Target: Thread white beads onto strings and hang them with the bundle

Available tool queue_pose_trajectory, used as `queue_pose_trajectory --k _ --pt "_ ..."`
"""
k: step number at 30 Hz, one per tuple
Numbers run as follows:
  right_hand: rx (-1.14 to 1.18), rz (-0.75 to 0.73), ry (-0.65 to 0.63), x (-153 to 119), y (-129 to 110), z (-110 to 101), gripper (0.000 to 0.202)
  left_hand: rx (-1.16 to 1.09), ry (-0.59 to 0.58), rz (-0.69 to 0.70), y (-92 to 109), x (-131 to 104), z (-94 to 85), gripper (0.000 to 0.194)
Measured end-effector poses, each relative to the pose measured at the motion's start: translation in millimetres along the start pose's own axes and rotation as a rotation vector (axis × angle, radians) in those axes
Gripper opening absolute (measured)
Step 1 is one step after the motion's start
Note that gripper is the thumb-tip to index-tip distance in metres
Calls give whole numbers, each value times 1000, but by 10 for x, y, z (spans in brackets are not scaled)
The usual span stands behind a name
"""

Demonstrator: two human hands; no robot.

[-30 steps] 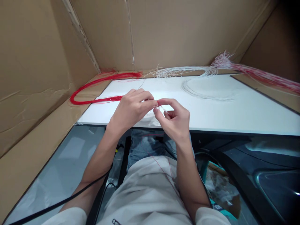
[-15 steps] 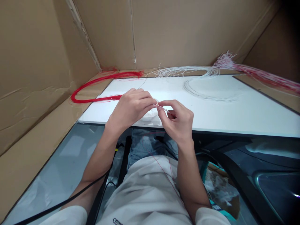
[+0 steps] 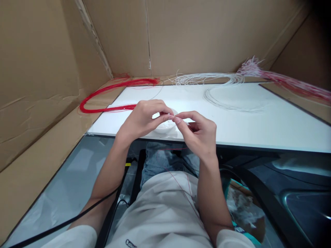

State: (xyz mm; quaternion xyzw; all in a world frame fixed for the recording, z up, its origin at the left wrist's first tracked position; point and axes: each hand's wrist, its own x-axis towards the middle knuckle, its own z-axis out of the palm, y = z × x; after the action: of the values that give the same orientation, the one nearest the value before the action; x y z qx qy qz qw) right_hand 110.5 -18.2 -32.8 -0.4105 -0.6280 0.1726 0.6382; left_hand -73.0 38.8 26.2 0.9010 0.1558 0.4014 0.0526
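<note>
Thread (image 3: pixel 174 116) between the 2 hands (image 3: pixel 143 117) (image 3: pixel 199 132)

We see solid bright red in the looped bundle (image 3: pixel 83 106) and a thinner red line in the loose thread (image 3: pixel 173 149) above the unevenly faded blue jeans (image 3: pixel 160 161), while the strands (image 3: pixel 201 78) at the back are plain white and the tasselled bundle (image 3: pixel 292 78) is streaked white and pinkish red. Around them we find a white dish (image 3: pixel 160 130), a plain white tabletop (image 3: pixel 271 127) edged in black, and tan cardboard (image 3: pixel 207 34). Below, we have a pale grey shirt (image 3: pixel 155 210) with dark lettering and a black cable (image 3: pixel 85 213).
</note>
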Motion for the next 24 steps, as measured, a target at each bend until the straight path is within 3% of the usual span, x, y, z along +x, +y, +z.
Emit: queue_pose_trajectory --k 7,12,18,24 --pt "-27 17 -3 -1 3 -18 13 -40 -8 -91 4 -10 -29 23" --pt "0 35 1 5 0 -18 13 -57 23 -52 -7 -11 -27 16" --pt "84 74 106 27 -71 -17 9 -80 42 -30 -19 2 -22 25" --pt "270 127 161 25 -166 -20 10 -78 110 11 25 4 22 12"
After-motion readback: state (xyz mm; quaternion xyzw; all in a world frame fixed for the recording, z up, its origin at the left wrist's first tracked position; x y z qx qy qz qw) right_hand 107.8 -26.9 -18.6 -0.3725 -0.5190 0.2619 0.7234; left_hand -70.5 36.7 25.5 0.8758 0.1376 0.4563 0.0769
